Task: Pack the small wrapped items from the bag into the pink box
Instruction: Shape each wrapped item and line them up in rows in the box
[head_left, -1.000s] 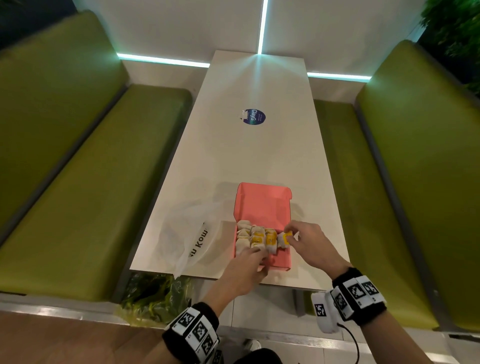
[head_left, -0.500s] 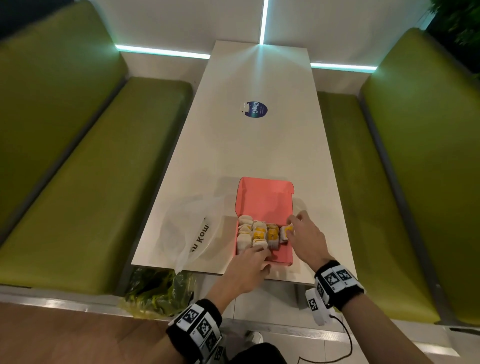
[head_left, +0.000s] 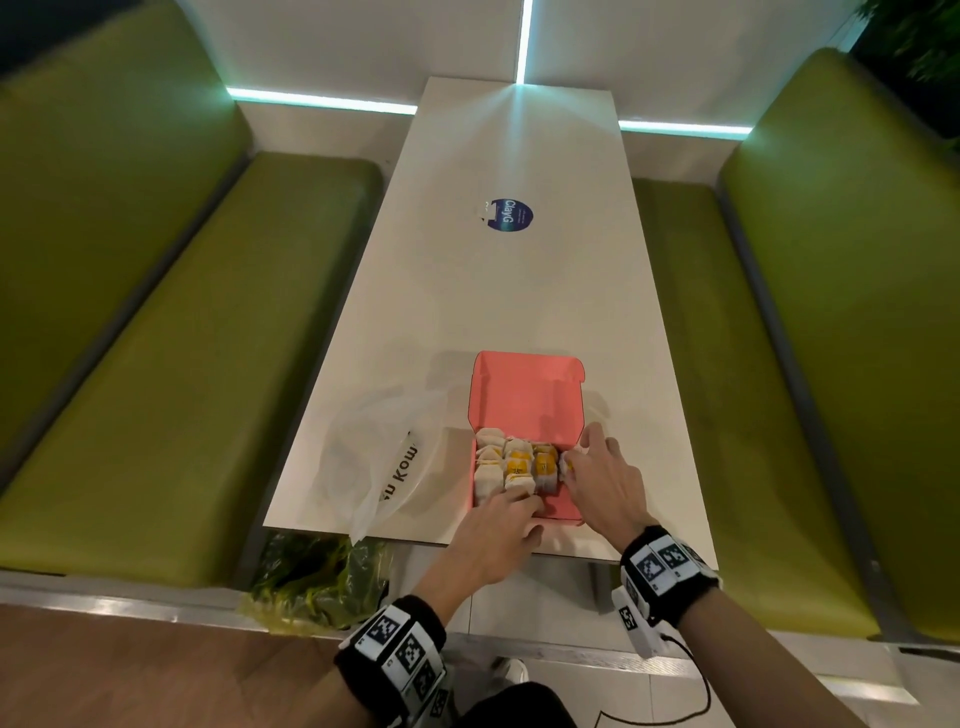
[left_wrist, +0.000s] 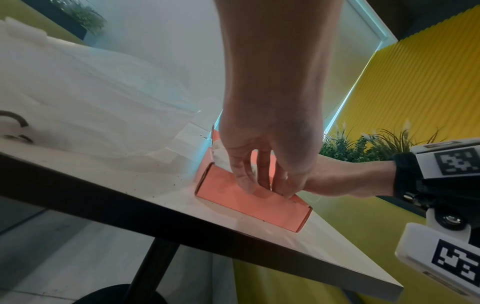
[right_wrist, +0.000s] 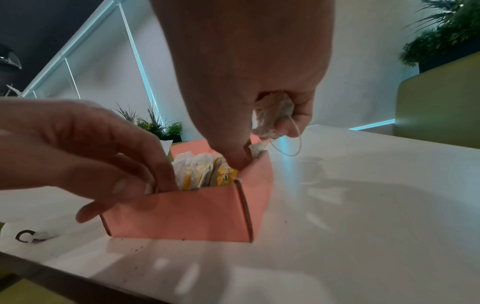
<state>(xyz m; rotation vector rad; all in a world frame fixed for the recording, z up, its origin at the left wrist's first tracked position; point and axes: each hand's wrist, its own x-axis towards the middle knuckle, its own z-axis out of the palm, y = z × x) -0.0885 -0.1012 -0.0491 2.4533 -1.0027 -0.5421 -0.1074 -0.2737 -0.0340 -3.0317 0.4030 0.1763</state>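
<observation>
1. While your right hand (head_left: 597, 475) reaches over the right wall of the open pink cardboard box (head_left: 524, 395), its curled fingers pinch one small white paper-wrapped packet (right_wrist: 272, 115) with a loop of string hanging from it, and its forefinger tip digs down just inside that wall.
2. Your left hand (head_left: 498, 530) sits at the near wall of the box, fingers curled over the rim and touching the near packets; I judge it steadies the box, gripping nothing.
3. The wrapped white-and-yellow packets (head_left: 514, 465) stand in rows in the box's near half, on the pale worktop (head_left: 519, 291). The held packet hangs directly above the gap at the right wall, so the coming move is straight down, by the right hand.
4. The crumpled clear plastic bag (head_left: 379, 457) lies just left of the box.
5. Compared with a second ago, your right hand has shifted from the row's end onto the right wall; the left hand has barely moved.
</observation>
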